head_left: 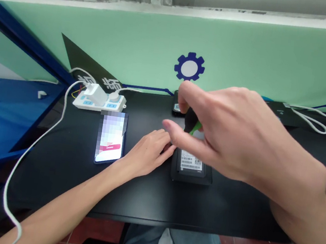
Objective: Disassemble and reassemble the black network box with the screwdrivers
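Phone (190,163) with a white barcode label lies on the black desk (52,179), in a dark case or tray, right in front of you. Your right hand (224,134) is up over it, bent like a claw, with the thumb and fingers apart around a small green and black thing (196,128). It is hard to tell if that hand really grips the thing. Your left hand (148,154) is open and loose on the desk, its fingertips just beside the phone. Be careful: a weak hold could let the small thing drop. A wide swing could bump the second phone (177,107) behind your fingers. A slide of your left arm could knock the bright-screened phone (111,137) or tug the white cable (38,149) and move the power strip (83,103).
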The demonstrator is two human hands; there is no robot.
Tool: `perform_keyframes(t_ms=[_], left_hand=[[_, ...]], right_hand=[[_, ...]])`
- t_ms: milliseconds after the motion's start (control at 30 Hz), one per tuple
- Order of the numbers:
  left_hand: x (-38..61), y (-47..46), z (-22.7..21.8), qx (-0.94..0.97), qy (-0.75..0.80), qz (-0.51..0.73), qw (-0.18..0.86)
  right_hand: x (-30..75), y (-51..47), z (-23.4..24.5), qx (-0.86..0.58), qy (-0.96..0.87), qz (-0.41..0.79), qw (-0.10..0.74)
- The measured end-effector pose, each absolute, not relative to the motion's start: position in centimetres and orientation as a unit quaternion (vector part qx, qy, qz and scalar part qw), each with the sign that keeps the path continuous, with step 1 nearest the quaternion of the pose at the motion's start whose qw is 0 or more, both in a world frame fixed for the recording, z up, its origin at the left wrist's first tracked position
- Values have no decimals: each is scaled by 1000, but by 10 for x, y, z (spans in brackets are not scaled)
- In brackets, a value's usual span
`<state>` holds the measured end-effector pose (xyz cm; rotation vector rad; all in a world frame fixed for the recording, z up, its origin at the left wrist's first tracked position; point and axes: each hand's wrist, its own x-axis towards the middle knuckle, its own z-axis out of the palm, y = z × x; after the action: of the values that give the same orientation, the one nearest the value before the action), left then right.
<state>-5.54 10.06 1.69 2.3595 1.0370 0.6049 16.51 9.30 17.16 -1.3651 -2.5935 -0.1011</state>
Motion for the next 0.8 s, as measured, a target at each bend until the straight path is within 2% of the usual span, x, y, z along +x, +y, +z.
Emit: perform_keyframes(t_ms=[467, 800], left_hand=[[-56, 101, 13, 880, 378, 204, 202], [-56, 101, 11, 877, 377, 207, 213]], right_hand=[[170, 96, 166, -477, -870, -15, 124], [171, 95, 177, -470, -875, 7, 117]])
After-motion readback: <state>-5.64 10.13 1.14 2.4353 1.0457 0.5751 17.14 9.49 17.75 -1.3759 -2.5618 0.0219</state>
